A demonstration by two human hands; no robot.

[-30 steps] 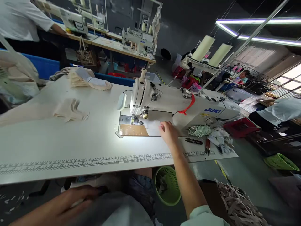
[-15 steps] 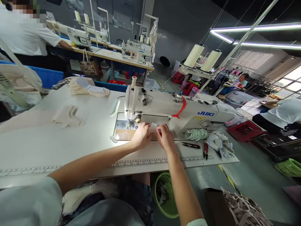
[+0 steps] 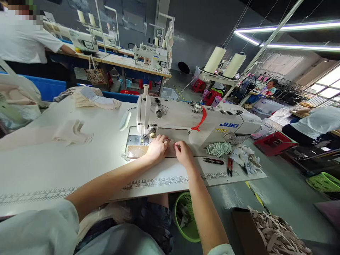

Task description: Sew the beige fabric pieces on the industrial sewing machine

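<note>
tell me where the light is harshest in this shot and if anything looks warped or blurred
Head view: the lamp of the sewing machine washes out the table around the left hand and right hand; ceiling tubes flare; wide-angle lens bends the table edge; near sleeve soft.

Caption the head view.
Both hands, left hand and right hand, press a small white piece at the sewing machine.

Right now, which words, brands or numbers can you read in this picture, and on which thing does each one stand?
"JUKI", in blue, on the arm of the white sewing machine in front of both hands.
A small yellow label below it: too small to read.
Blue lettering on the far sewing machine: blurred, not readable.
Ruler markings along the table's front edge: numbers too small to read.
</note>
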